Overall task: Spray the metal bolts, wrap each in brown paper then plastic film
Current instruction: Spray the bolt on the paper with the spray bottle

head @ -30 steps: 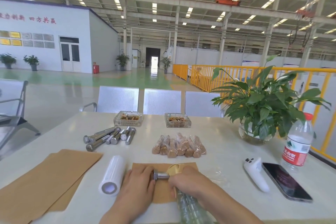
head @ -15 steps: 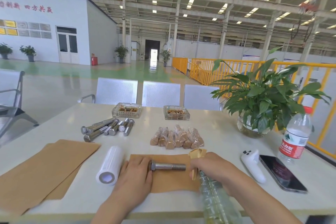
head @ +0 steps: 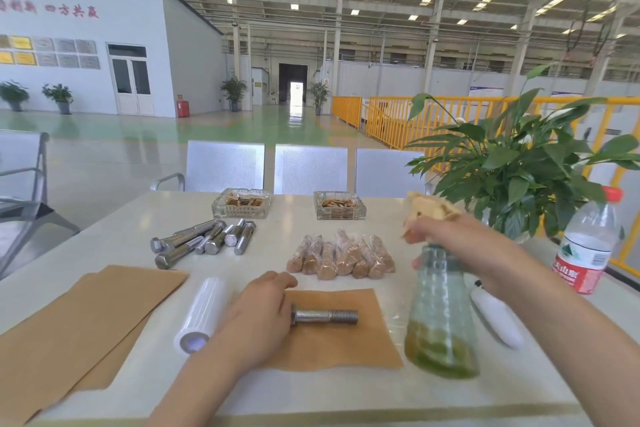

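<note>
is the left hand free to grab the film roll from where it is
Probably yes. The left hand rests open on the brown paper by the bolt, and the film roll lies right beside it with nothing between them.

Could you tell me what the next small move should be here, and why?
Probably set the spray bottle down at the right: the right hand holds it clear of the bolt, which lies on the brown paper beside the left hand, ready for wrapping.
</note>
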A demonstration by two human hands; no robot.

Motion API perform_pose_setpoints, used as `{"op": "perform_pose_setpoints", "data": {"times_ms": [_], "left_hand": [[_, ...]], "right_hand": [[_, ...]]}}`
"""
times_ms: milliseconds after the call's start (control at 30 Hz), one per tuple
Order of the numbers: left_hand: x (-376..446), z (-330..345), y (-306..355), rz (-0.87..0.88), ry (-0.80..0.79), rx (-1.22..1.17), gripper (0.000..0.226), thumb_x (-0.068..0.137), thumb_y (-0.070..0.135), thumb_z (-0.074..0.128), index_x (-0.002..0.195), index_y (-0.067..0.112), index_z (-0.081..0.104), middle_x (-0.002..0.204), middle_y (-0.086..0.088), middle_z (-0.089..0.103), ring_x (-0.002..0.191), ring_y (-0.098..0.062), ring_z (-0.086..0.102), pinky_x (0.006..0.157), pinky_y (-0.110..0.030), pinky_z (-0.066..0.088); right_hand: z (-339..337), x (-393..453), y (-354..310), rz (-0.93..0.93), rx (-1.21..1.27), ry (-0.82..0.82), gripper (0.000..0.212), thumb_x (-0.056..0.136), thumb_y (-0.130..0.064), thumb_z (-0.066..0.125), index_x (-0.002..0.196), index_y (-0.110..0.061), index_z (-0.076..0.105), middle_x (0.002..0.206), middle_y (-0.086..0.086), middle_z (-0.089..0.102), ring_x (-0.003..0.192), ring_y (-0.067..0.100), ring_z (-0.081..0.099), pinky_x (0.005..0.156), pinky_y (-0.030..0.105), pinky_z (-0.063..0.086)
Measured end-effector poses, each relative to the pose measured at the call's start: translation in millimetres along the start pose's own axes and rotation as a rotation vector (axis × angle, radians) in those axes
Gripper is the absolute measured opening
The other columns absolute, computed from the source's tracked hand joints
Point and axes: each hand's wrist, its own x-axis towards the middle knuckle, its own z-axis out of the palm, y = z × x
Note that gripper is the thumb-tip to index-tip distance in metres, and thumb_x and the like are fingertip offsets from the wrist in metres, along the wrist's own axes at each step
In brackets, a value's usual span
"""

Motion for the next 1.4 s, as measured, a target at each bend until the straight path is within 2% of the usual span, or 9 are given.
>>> {"op": "perform_pose_setpoints", "data": {"times_ms": [267, 467, 767, 867, 933, 1033, 1200, 1333, 1400], "left_hand": [[64.3, -4.1, -2.5, -0.046, -0.264, 0.183, 0.036, 0.096, 0.02, 0.043, 0.124, 0.029, 0.064, 0.135, 0.002, 0.06, 0.123, -0.021, 0.057, 0.102, -0.038, 0.049], [88.3, 3.1, -2.7, -0.049, -0.519, 0.285, 0.027, 0.093, 0.034, 0.055, 0.118, 0.028, 0.064, 0.121, 0.001, 0.065, 0.113, -0.023, 0.061, 0.098, -0.038, 0.052], [78.6, -20.3, 4.8, 0.18, -0.363, 0.085, 0.011, 0.083, 0.026, 0.078, 0.079, 0.03, 0.068, 0.084, 0.016, 0.065, 0.083, -0.005, 0.062, 0.078, -0.028, 0.052], [59.9, -31.8, 6.5, 0.261, -0.314, 0.116, 0.008, 0.082, 0.029, 0.075, 0.08, 0.033, 0.068, 0.082, 0.02, 0.063, 0.079, 0.001, 0.059, 0.073, -0.024, 0.05], [48.1, -36.7, 7.3, 0.323, -0.283, 0.139, 0.009, 0.083, 0.028, 0.071, 0.082, 0.035, 0.065, 0.085, 0.02, 0.06, 0.082, -0.001, 0.058, 0.074, -0.026, 0.051], [34.0, -37.6, 6.7, 0.382, -0.219, 0.206, 0.007, 0.089, 0.031, 0.065, 0.094, 0.035, 0.064, 0.091, 0.02, 0.052, 0.085, -0.004, 0.055, 0.076, -0.027, 0.048], [12.1, -27.8, 5.1, 0.477, -0.136, 0.302, 0.015, 0.095, 0.031, 0.055, 0.106, 0.036, 0.063, 0.103, 0.015, 0.053, 0.102, -0.011, 0.057, 0.074, -0.026, 0.042], [1.8, -27.3, 7.1, 0.558, -0.085, 0.395, 0.014, 0.072, 0.028, 0.076, 0.081, 0.034, 0.067, 0.08, 0.015, 0.057, 0.071, -0.01, 0.061, 0.056, -0.021, 0.045], [-2.0, -24.8, 8.4, 0.575, -0.071, 0.422, 0.017, 0.065, 0.035, 0.079, 0.074, 0.035, 0.064, 0.075, 0.017, 0.054, 0.066, -0.006, 0.056, 0.053, -0.019, 0.041]], "right_hand": [[-22.5, 81.2, 21.8, -0.016, -0.532, 0.358, 0.054, 0.095, -0.076, 0.035, 0.091, -0.027, 0.058, 0.098, 0.008, 0.061, 0.098, 0.035, 0.057, 0.081, 0.043, 0.044], [-6.2, 100.9, 51.0, 0.022, -0.421, 0.523, 0.056, 0.095, -0.076, 0.036, 0.082, -0.024, 0.053, 0.074, 0.003, 0.052, 0.084, 0.035, 0.054, 0.073, 0.041, 0.043], [0.5, 59.3, 74.6, 0.098, -0.336, 0.405, 0.073, 0.091, -0.066, 0.055, 0.145, -0.019, 0.044, 0.13, 0.013, 0.063, 0.116, 0.038, 0.062, 0.097, 0.05, 0.051], [14.9, 21.4, 74.7, -0.156, -0.332, 0.521, 0.032, 0.093, -0.041, 0.059, 0.124, -0.035, 0.059, 0.12, -0.006, 0.067, 0.106, 0.025, 0.063, 0.087, 0.042, 0.048], [27.2, 6.9, 58.6, -0.314, -0.268, 0.408, 0.012, 0.091, -0.03, 0.062, 0.094, -0.04, 0.068, 0.093, -0.018, 0.072, 0.086, 0.01, 0.065, 0.076, 0.036, 0.048], [47.4, 2.0, 34.9, -0.414, -0.25, 0.111, 0.02, 0.089, -0.023, 0.065, 0.082, -0.04, 0.073, 0.075, -0.017, 0.072, 0.071, 0.003, 0.063, 0.068, 0.026, 0.048], [91.6, 15.6, 27.6, -0.478, -0.553, -0.271, 0.01, 0.086, -0.032, 0.068, 0.091, -0.04, 0.071, 0.08, -0.02, 0.067, 0.087, 0.001, 0.057, 0.077, 0.025, 0.045], [116.8, 16.7, 40.4, -0.507, -0.707, -0.37, 0.051, 0.073, -0.08, 0.056, 0.099, -0.037, 0.068, 0.092, -0.017, 0.066, 0.086, 0.004, 0.058, 0.072, 0.03, 0.049], [122.5, 17.7, 48.2, -0.559, -0.744, -0.329, 0.042, 0.078, -0.07, 0.06, 0.102, -0.037, 0.063, 0.097, -0.018, 0.062, 0.092, 0.007, 0.056, 0.073, 0.032, 0.045]]}}
